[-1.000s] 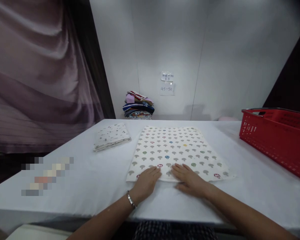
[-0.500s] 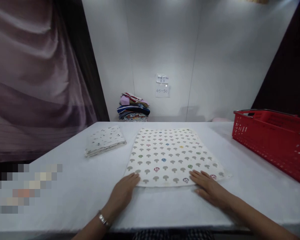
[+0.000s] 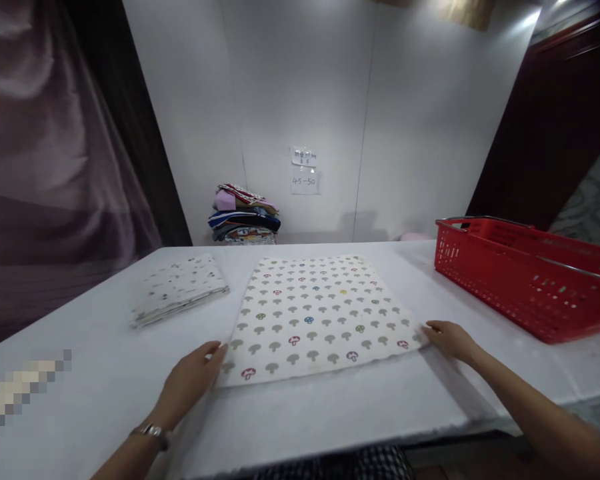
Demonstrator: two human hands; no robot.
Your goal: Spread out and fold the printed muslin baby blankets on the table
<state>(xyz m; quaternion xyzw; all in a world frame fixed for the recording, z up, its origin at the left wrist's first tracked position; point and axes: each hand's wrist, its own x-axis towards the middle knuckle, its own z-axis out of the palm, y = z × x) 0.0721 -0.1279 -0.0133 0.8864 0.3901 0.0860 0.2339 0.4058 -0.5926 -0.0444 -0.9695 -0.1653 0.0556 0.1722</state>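
A white cloth printed with grey and coloured mushrooms (image 3: 313,320) lies spread flat on the table in front of me. My left hand (image 3: 197,373), with a bracelet at its wrist, is closed on the near left corner. At the near right corner, my right hand (image 3: 450,339) pinches the edge between thumb and fingers. Both near corners look slightly lifted. To the left of this cloth lies a folded white cloth with small dark prints (image 3: 180,287), touched by neither hand.
A red plastic basket (image 3: 510,287) with metal handles stands on the right of the white table (image 3: 300,423). Behind the table's far edge is a stack of folded fabrics (image 3: 245,217). Paper signs (image 3: 305,180) hang on the pale wall. A pinkish curtain hangs at left.
My hands have moved apart from lying flat on the near edge to gripping its two corners. The near edge now shows more of the print. The view has turned slightly right.
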